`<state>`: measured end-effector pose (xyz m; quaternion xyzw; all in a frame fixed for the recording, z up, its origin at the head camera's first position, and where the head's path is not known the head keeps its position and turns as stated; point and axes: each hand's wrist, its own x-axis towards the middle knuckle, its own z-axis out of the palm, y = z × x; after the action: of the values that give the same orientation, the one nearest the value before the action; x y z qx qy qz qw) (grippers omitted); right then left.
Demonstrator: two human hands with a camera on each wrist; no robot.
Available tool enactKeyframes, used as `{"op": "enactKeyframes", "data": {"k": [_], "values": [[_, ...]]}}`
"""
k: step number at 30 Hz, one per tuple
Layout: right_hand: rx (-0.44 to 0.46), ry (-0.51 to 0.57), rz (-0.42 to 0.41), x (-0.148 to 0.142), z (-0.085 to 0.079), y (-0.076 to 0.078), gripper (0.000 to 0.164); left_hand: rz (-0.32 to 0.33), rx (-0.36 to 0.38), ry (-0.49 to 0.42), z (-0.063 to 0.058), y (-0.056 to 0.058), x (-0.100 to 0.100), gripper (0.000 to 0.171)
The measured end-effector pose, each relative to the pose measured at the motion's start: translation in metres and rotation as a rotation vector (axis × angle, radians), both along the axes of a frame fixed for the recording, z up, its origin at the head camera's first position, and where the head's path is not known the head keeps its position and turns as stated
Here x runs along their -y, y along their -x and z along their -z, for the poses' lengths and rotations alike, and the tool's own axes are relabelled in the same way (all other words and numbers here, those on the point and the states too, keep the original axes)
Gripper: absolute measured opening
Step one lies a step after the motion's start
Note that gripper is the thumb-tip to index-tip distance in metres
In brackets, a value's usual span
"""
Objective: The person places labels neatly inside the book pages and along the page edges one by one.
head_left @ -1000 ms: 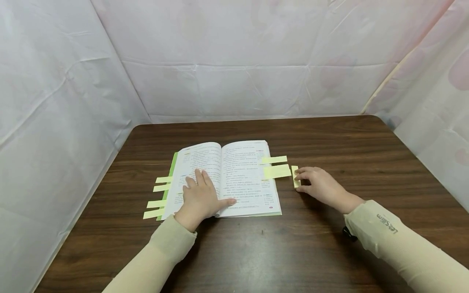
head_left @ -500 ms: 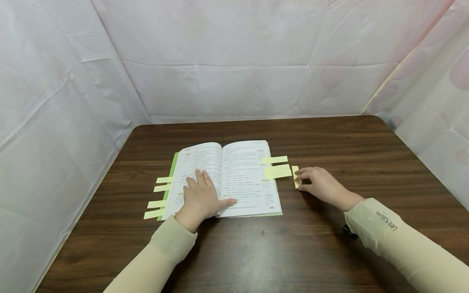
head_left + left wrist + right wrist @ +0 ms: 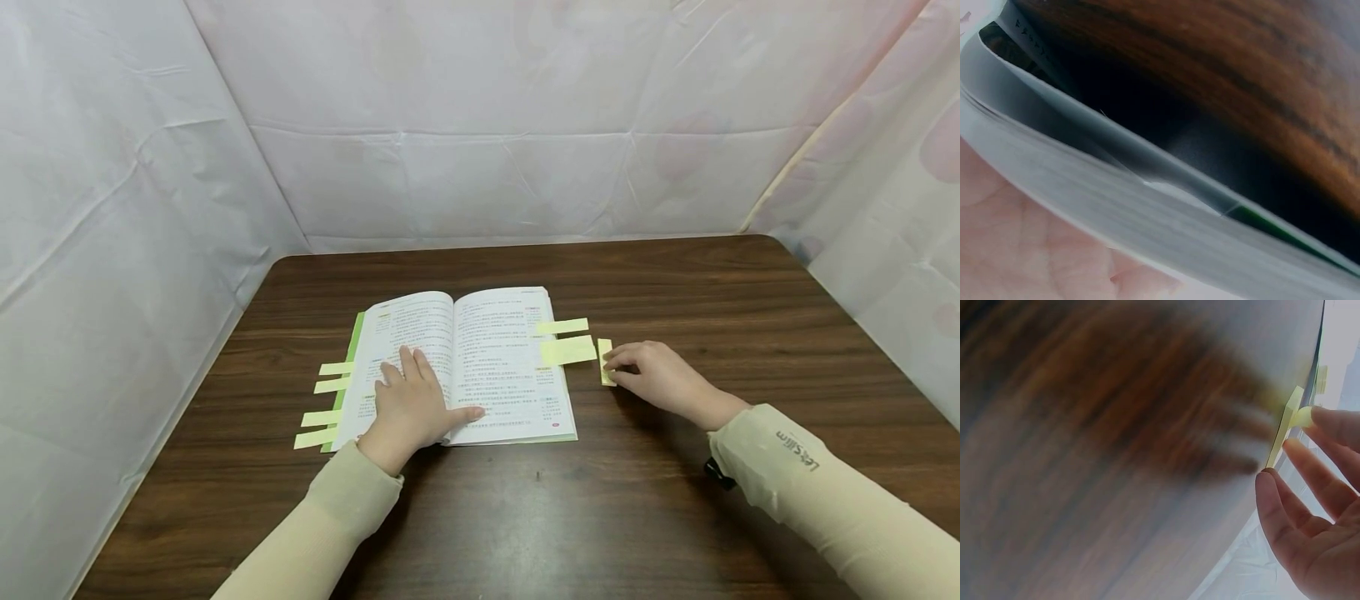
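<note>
An open book [image 3: 495, 367] lies on the table in the head view, with printed pages and a green cover edge. My left hand [image 3: 408, 408] rests spread on its left page, thumb across the fold onto the right page. In the left wrist view, the page block's edge [image 3: 1097, 187] runs in front of the palm [image 3: 1029, 244]. A narrow pad of yellow sticky notes [image 3: 604, 363] lies just right of the book. My right hand [image 3: 663, 379] has its fingers and thumb on that pad. In the right wrist view, one digit lifts a curled sticky note [image 3: 1302, 417] off the pad.
Two yellow sticky notes stick out from the right page, a narrow one [image 3: 566, 326] and a wider one [image 3: 567, 351]. Several narrow tabs [image 3: 321, 417] jut from the book's left edge. The dark wooden table [image 3: 525, 517] meets pale hanging sheeting [image 3: 510, 167] at the back and sides.
My right thumb has slid from the near end of the pad up toward the fingers, and the right wrist has shifted very slightly. The left hand and book have stayed put.
</note>
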<state>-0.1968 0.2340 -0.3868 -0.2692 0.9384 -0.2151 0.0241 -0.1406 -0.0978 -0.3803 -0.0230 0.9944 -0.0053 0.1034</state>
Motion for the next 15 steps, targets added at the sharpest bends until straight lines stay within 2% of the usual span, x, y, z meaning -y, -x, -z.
{"op": "enactKeyframes", "data": {"k": [15], "values": [[0.037, 0.044, 0.076, 0.0016, 0.0001, 0.0051, 0.023, 0.000, -0.009, 0.001, -0.0001, -0.0010, -0.0006, 0.132]]}}
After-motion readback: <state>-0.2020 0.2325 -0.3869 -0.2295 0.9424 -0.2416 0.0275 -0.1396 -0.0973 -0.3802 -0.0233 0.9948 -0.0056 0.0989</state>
